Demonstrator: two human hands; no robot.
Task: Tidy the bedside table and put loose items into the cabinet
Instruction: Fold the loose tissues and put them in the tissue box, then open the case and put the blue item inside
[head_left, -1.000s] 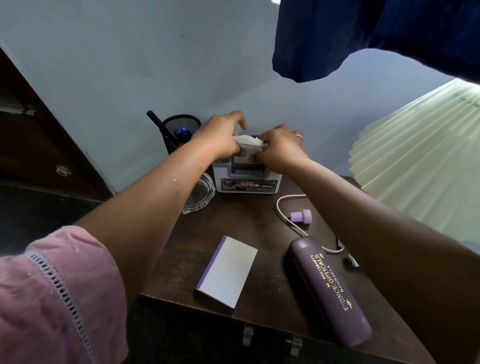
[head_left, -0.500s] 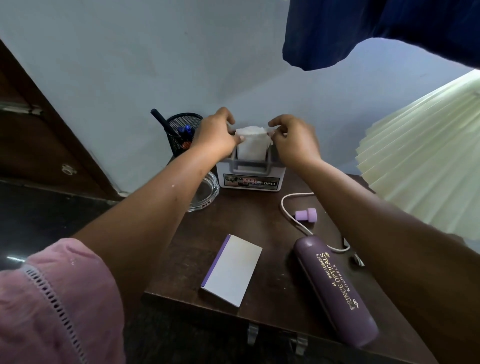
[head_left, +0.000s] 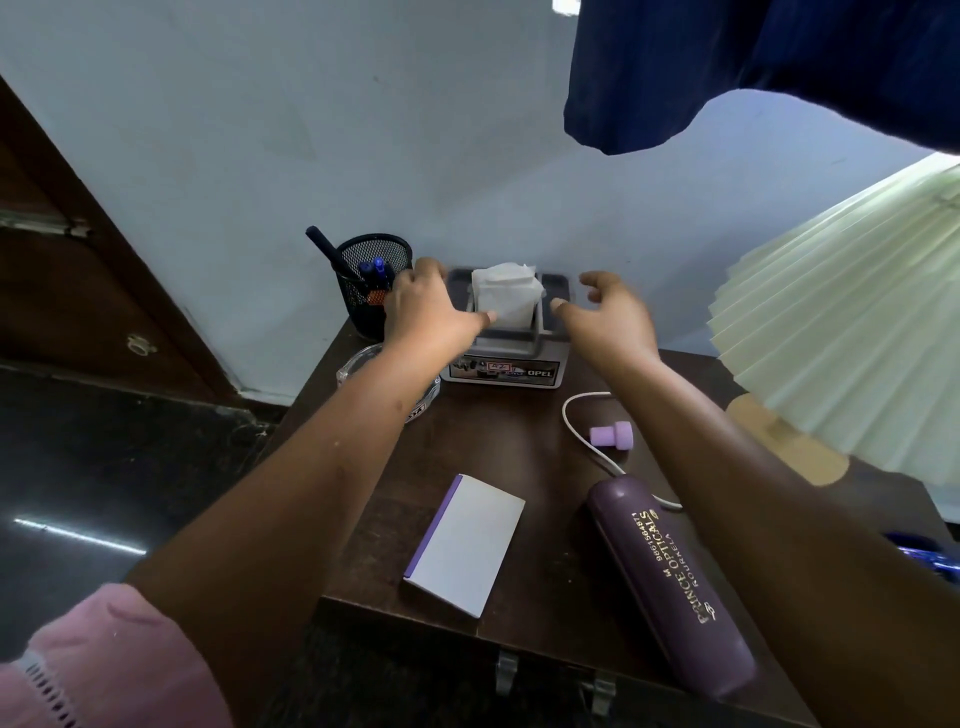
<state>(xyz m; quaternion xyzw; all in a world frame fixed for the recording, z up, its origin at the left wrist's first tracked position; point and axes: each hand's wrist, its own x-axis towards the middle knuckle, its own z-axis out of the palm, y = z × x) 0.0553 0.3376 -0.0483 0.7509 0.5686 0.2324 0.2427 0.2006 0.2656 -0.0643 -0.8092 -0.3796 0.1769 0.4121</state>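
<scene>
A grey tissue holder (head_left: 506, 364) stands at the back of the dark wooden bedside table (head_left: 524, 441), with white tissues (head_left: 505, 300) upright in its slot. My left hand (head_left: 428, 312) rests at the holder's left side, thumb touching the tissues' lower corner, fingers spread. My right hand (head_left: 613, 317) hovers to the holder's right, open and apart from it. Nearer me lie a white notepad with a purple spine (head_left: 465, 543), a purple spectacle case (head_left: 670, 587) and a small lilac cap (head_left: 612, 434).
A black mesh pen cup (head_left: 371, 283) with pens stands at the back left, a glass ashtray (head_left: 363, 364) beside it under my forearm. A white cable (head_left: 582, 431) crosses the table. A pleated lamp shade (head_left: 852, 343) fills the right. Dark cloth (head_left: 753, 67) hangs above.
Both hands have let go of the tissues, which now stand upright in the holder. The hands have spread apart to either side, the right one opening wide.
</scene>
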